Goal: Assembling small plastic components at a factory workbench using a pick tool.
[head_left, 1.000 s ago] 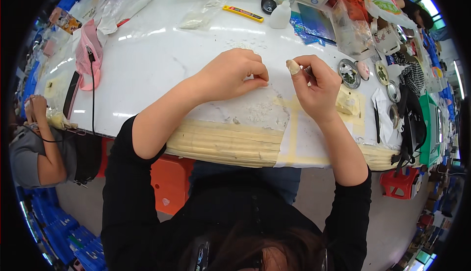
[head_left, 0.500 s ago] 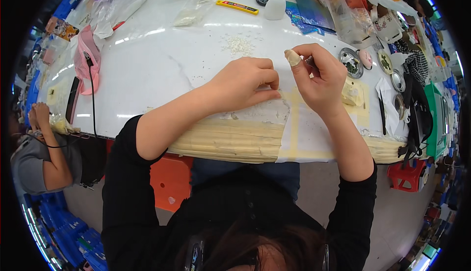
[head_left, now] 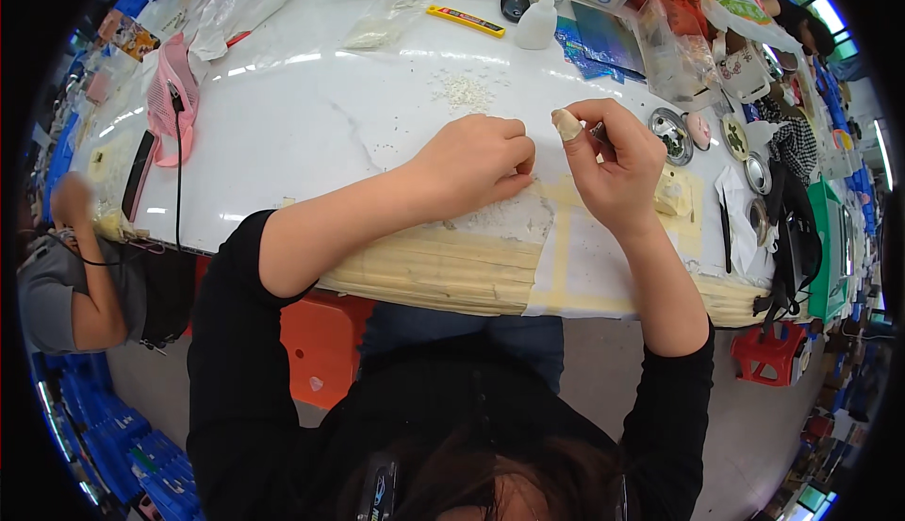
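My left hand (head_left: 471,167) rests low over the white table, its fingers curled and the thumb drawn up against them. Whatever may be between those fingertips is hidden. Opposite it, my right hand (head_left: 617,163) is raised a little, with a beige wrap (head_left: 567,124) covering its thumb tip. The fingers of that hand close on a small dark, shiny tool (head_left: 600,132), mostly hidden in the grip. Just beyond my hands lies a scattered heap of small white pieces (head_left: 465,92). Beige tape (head_left: 443,262) covers the table's near edge, with white paper (head_left: 580,271) beside it.
Farther back are a yellow cutter knife (head_left: 467,21), a white squeeze bottle (head_left: 537,26) and blue shiny sheets (head_left: 603,40). Small round tins (head_left: 670,134) stand at the right. A pink mesh bag (head_left: 172,97) lies left, near another person's arm (head_left: 94,304).
My left thumb and fingers have drawn closer together. The right hand keeps its grip. The whole view has shifted slightly, and the other person's hand at the left has moved.
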Available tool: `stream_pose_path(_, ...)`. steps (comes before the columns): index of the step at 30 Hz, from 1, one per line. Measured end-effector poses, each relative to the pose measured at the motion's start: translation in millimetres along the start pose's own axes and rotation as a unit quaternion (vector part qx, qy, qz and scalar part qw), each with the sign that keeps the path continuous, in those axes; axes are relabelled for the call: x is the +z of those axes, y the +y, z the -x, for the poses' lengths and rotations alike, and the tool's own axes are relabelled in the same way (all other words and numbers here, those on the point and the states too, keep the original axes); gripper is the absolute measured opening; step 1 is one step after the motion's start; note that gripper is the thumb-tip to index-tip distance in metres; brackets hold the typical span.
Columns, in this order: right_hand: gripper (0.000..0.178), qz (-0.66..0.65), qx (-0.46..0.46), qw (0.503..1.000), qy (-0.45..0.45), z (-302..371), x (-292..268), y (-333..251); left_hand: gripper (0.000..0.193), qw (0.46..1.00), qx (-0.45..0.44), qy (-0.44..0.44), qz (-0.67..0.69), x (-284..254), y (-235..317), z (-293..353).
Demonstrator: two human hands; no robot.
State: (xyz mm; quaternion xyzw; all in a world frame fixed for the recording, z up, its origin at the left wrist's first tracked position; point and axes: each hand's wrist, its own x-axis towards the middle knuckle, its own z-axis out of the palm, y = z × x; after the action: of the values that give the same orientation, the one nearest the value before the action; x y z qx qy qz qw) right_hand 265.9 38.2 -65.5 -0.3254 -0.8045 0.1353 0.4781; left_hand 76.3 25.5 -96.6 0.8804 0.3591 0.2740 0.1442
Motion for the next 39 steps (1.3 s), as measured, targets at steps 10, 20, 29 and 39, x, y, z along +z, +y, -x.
stream_pose_path(10, 0.007, 0.006, 0.017, 1.0, -0.016, -1, 0, 7, 0.009, 0.997, 0.021, 0.075, -0.011, -11, -5, 2)
stream_pose_path(20, 0.008, 0.007, -0.025, 1.0, 0.013, -1, -4, 1, 0.009, 0.991, -0.004, -0.022, 0.129, -3, 6, 1)
stream_pose_path(29, 0.012, 0.0, -0.035, 0.999, 0.015, -1, -2, 6, 0.014, 0.995, 0.043, -0.061, 0.068, 9, 5, -9)
stream_pose_path(39, 0.008, 0.003, 0.035, 0.999, 0.005, -7, -7, 0, 0.009, 0.952, -0.119, -0.061, 0.276, -26, 19, -8)
